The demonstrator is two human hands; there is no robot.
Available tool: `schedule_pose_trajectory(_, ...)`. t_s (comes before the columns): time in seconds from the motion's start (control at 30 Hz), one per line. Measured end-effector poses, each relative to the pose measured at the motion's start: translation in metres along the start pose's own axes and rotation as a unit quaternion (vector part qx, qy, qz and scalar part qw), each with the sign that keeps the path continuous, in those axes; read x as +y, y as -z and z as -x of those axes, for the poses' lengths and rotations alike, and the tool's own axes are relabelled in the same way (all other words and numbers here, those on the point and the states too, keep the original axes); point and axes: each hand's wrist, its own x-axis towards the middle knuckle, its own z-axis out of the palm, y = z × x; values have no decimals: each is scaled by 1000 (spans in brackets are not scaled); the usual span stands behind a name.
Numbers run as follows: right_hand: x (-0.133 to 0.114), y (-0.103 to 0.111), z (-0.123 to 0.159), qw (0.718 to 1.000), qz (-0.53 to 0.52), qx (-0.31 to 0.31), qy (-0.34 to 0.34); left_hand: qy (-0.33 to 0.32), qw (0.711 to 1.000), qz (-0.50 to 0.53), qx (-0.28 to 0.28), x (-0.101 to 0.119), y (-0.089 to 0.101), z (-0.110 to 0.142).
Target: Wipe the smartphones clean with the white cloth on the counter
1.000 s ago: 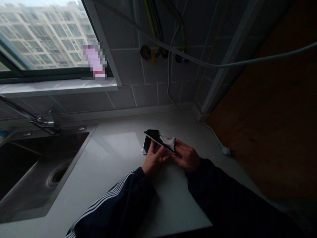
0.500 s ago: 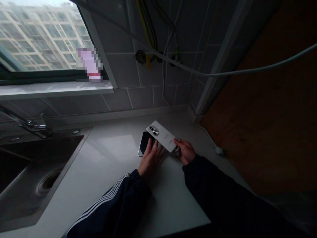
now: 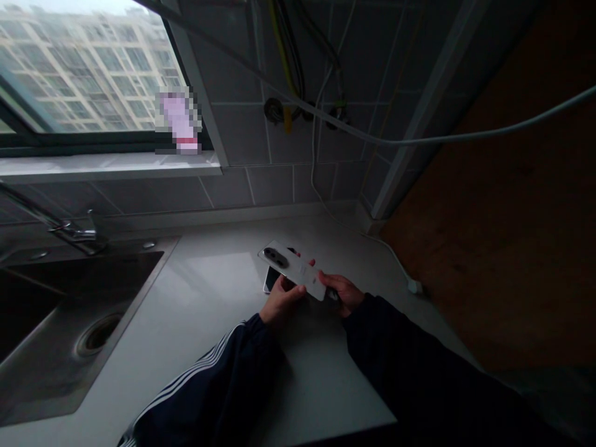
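A white smartphone is held back side up and tilted, its dark camera bump toward the upper left. My right hand grips its lower right end, thumb on top. A small dark item, too unclear to name, shows by those fingers. My left hand is closed around the phone from below, its thumb at the near edge and fingertips showing past the far edge. Beneath lies a second smartphone with a dark screen on the white counter, mostly covered by the held phone and my left hand.
To the left are a steel sink and its chrome faucet. A pale cable hangs across the view. Its plug-like white end piece belongs to another thin cord on the counter, near a brown wooden panel.
The white phone has come lower and a little left, with its camera end lower. My left hand has gone from open beneath it to closed around it. The view has shifted slightly.
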Motion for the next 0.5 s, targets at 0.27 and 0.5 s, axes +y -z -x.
schedule_pose_trajectory(0.27,0,0,2,994,69,59,62,11,999,18,25,2,2,4)
schedule_pose_trajectory(0.5,-6,24,-10,936,86,253,231,34,999,35,-22,-1,1,6)
